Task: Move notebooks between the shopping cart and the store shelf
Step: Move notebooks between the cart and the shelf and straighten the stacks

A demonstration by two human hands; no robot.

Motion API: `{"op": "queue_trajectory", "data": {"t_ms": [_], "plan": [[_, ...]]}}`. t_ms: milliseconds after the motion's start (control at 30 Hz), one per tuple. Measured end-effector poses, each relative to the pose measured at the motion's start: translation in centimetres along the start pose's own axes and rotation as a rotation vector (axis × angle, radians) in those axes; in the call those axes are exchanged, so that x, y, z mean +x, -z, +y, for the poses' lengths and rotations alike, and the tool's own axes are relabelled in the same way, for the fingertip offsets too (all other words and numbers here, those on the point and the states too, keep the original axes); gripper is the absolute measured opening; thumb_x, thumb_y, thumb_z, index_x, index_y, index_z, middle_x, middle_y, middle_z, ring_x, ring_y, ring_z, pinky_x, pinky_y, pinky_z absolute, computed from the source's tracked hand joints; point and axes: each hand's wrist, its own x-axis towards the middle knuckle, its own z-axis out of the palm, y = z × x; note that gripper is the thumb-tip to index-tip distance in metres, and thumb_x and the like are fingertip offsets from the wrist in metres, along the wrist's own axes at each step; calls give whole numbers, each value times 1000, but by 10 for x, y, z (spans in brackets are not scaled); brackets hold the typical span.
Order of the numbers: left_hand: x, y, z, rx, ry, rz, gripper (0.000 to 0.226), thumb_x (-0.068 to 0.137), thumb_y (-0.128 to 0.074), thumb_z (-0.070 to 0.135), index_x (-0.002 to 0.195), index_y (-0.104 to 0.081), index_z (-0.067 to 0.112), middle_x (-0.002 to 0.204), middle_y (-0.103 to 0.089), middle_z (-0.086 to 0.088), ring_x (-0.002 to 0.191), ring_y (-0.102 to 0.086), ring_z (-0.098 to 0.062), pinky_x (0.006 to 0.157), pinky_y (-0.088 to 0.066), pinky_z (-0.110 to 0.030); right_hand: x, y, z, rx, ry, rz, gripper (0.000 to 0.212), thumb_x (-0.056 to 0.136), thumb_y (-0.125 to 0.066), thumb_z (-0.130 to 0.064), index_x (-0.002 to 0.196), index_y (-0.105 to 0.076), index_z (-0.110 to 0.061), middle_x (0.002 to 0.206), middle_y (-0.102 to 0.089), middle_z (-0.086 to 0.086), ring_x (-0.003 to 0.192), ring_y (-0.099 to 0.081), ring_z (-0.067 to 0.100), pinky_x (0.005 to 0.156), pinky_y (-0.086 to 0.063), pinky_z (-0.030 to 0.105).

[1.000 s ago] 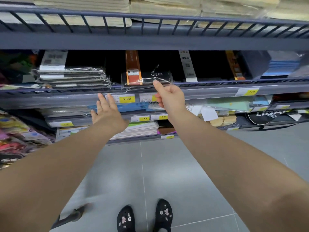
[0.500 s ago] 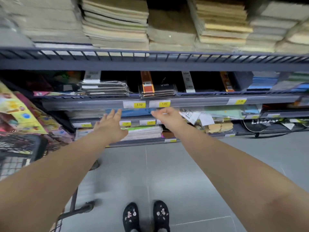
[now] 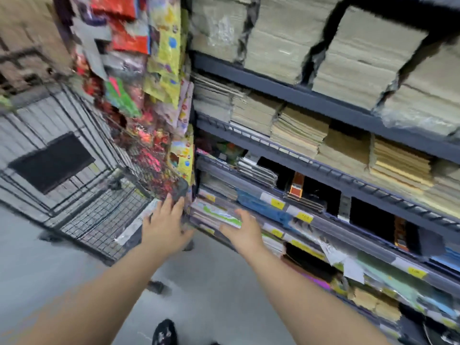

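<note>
Shelf-edge notebooks [image 3: 219, 216], seemingly under fingers [image 3: 242, 216]

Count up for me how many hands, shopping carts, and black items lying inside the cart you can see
hands: 2, left hand and right hand
shopping cart: 1
black flat item in the cart: 1
total: 4
</note>
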Motion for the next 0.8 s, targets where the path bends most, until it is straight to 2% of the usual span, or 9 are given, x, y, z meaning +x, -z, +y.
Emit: {"op": "queue_trajectory", "data": {"t_ms": [133, 233, 400, 567, 700, 800], "plan": [[-30, 5, -43, -82, 149, 37, 80, 89, -50, 48, 152, -6, 26, 161, 5, -3, 148, 3, -27, 116, -11, -55, -7, -28, -29, -94, 74, -39, 72, 80, -67, -43, 143, -37, -27, 150, -35, 0, 136, -34, 25, 107, -35, 41], [-46, 5, -73, -134, 209, 91, 79, 88, -52, 47, 152, -9, 28, 161, 5, -3, 148, 2, -27, 116, -11, -55, -15, -58, -44, -160, 138, -92, 74, 80, -66, -43, 145, -33, -29, 152, -30, -2, 137, -32, 22, 108, -35, 42], [-55, 12, -127, -219, 267, 104, 79, 87, -54, 43, 152, -11, 29, 161, 6, -3, 148, 3, -26, 116, -8, -54, -27, -115, -66, -280, 188, -56, 73, 81, -65, -41, 145, -32, -30, 155, -27, -3, 142, -26, 20, 110, -31, 40], [-43, 36, -202, -210, 229, 146, 82, 87, -57, 42, 152, -10, 24, 161, -1, -6, 148, -2, -26, 118, -12, -51, -34, -177, -97, -262, 206, 10, 71, 80, -67, -36, 143, -37, -24, 150, -35, 3, 140, -29, 23, 111, -31, 39], [-26, 57, -262, -172, 109, 165, 82, 87, -57, 40, 152, -12, 24, 161, -3, -7, 148, -6, -26, 118, -15, -49, -41, -229, -121, -184, 145, 78, 67, 80, -70, -28, 140, -43, -18, 146, -41, 7, 136, -35, 26, 111, -29, 36], [-14, 64, -297, -180, 54, 127, 81, 87, -58, 41, 152, -13, 24, 161, 1, -6, 148, -4, -26, 117, -17, -49, -44, -262, -132, -130, 83, 117, 64, 78, -72, -25, 137, -47, -17, 143, -45, 9, 133, -38, 27, 110, -31, 41]]}}
